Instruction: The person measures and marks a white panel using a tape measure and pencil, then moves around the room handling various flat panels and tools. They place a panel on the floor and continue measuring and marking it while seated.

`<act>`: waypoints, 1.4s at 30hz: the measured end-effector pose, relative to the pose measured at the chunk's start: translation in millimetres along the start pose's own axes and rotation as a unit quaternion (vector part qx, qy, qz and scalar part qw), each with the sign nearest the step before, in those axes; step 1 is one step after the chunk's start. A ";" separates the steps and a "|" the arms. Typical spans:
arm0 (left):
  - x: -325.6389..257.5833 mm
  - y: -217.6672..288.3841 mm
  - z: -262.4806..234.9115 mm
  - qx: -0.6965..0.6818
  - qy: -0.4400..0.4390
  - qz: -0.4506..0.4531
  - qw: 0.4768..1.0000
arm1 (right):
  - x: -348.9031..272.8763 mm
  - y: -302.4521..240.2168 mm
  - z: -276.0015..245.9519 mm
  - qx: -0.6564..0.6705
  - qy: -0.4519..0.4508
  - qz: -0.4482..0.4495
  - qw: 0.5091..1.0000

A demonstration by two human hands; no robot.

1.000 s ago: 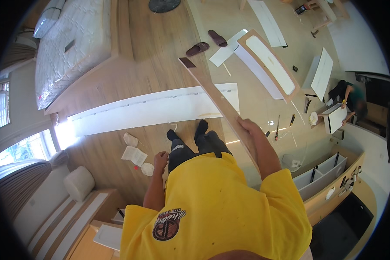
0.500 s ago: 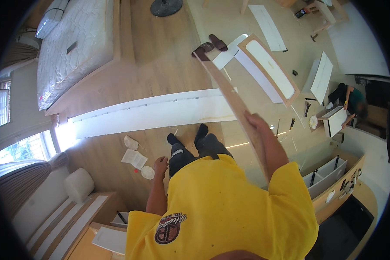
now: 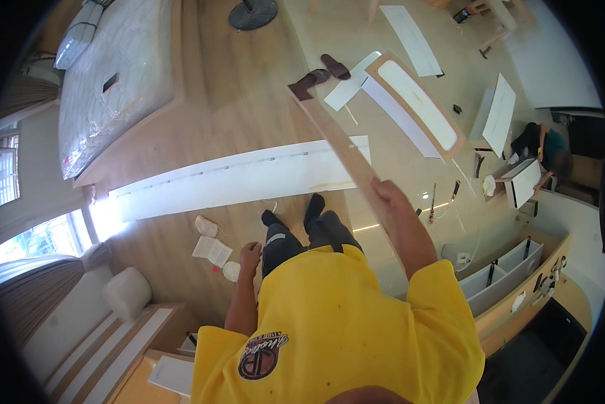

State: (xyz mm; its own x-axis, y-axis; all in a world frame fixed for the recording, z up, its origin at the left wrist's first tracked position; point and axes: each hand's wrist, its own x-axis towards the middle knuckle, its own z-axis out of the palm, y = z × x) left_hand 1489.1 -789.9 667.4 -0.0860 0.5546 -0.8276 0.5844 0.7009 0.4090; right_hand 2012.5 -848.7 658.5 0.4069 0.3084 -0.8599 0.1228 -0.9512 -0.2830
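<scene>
A long, narrow wooden board (image 3: 334, 133) slants from beside my right side up toward the dark sandals. My right hand (image 3: 390, 197) is closed around its edge, about midway along. Below the board's far half, a long white panel (image 3: 238, 174) with a row of small marks lies flat on the floor, in front of my feet. My left hand (image 3: 250, 255) hangs by my left thigh with the fingers curled in; whether anything is inside cannot be seen. Nearest to it on the floor are an open paper booklet (image 3: 212, 250) and a round white bag (image 3: 230, 271).
Dark sandals (image 3: 335, 66) and a wood-framed white unit (image 3: 417, 101) lie ahead right. Hand tools (image 3: 432, 204) are on the floor at right. A co-worker (image 3: 553, 151) handles a white box-like part (image 3: 522, 183). A plastic-wrapped mattress (image 3: 117, 81) stands far left.
The board's far end has swung a little to the left, and my right hand has shifted slightly left with it. My left hand stays curled by my thigh.
</scene>
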 end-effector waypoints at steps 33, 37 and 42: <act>6.4 6.2 -25.9 -0.025 0.046 0.068 0.996 | 57.9 6.3 -14.9 -0.130 0.086 0.015 0.988; 13.0 -12.4 -38.7 -0.030 0.044 0.066 0.996 | 42.4 -14.0 -11.9 -0.183 0.094 0.012 0.979; 17.8 -22.1 -47.4 0.075 0.059 0.116 0.989 | -26.6 -45.6 31.6 -0.216 0.122 -0.017 0.969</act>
State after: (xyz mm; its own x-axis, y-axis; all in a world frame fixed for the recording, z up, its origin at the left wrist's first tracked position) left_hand 1436.4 -774.2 661.8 -0.0239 0.7478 -0.6635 0.7116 0.4788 0.5141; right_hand 1967.5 -813.2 680.8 0.5909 0.3773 -0.7131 0.4856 -0.8722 -0.0591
